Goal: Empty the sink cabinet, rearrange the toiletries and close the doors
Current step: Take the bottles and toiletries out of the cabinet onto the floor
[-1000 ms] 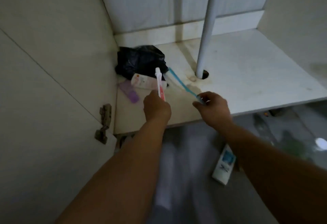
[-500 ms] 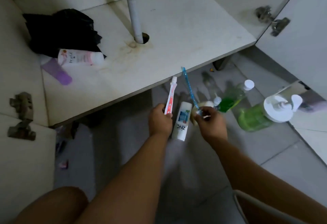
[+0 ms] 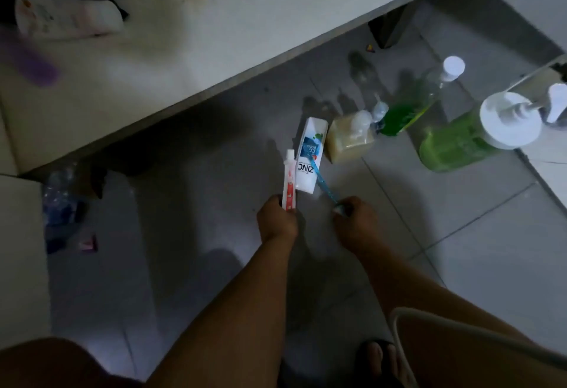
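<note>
1. I see the cabinet floor [image 3: 245, 19] stretching well beyond my fingers, up and to the left.
2. The big green pump bottle [image 3: 454, 145] stands on the floor tiles [image 3: 460, 234], far right of my right fingers.
3. A slimmer green bottle [image 3: 405, 111] leans beyond it, with a beige soap bottle [image 3: 346, 139] just past my right fingertips.
4. A pink-and-white tube [image 3: 67, 18] and a blurred purple object [image 3: 30, 62] lie on the cabinet floor, well apart from both hands.
5. The white shampoo bottle [image 3: 308, 160] lies flat on the tiles, just ahead of my fingers, between the two things I hold.
6. My left hand [image 3: 277, 222] is curled around the red-and-white toothpaste tube [image 3: 289, 182], which points away from me.
7. My right hand [image 3: 352, 222] pinches the end of the blue toothbrush [image 3: 322, 182], whose head overlaps the shampoo bottle; I cannot tell if they touch.
</note>
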